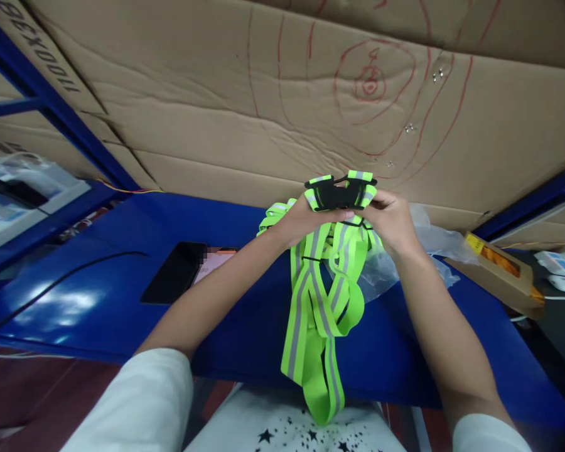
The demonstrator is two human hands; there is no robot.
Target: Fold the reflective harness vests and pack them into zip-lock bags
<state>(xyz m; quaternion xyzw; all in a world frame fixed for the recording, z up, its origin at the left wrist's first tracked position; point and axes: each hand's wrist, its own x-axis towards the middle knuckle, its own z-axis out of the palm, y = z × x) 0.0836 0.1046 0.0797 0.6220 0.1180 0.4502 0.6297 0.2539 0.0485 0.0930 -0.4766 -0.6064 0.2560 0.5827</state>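
A bundle of neon-yellow reflective straps (306,314) with grey stripes hangs from my two hands, its lower loops reaching past the blue table's near edge. At its top is a black plastic buckle (341,193). My left hand (311,216) is closed around the buckle end from the left, thumb along its lower edge. On the other side my right hand (392,216) pinches the straps beside the buckle. Several folded strap loops (275,213) stick out behind my left wrist. Parts of the fingers are hidden behind the buckle and straps.
A dark phone or tablet (172,273) and a pinkish card-like item (214,262) lie on the blue table (98,238). Clear plastic bags (381,273) and an open cardboard box (503,270) are at right. A cardboard wall (193,100) rises behind. A black cable (75,279) crosses at left.
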